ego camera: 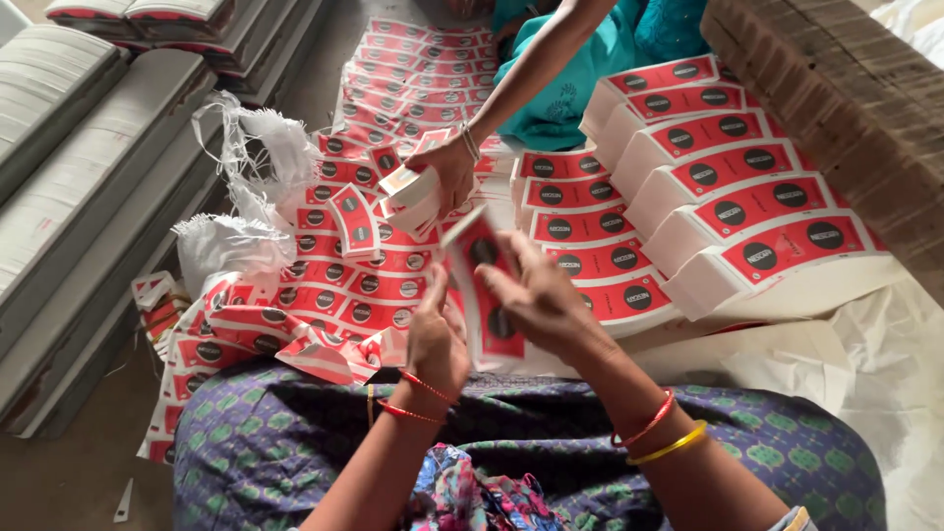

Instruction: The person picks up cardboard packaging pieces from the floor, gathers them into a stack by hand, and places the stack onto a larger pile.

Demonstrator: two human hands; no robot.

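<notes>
**Both hands closing on a red printed card**

The left hand (438,339) and right hand (536,295) are together pinching one curved red card (484,285) at centre frame. At 12 o'clock, a co-worker's hand (447,167) is gripping a card bundle (413,192). Fanned stacks (728,211) are lying at 2 o'clock.

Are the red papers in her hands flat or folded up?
Flat. The papers stand fanned between the left hand and right hand, with no crease showing.
</notes>
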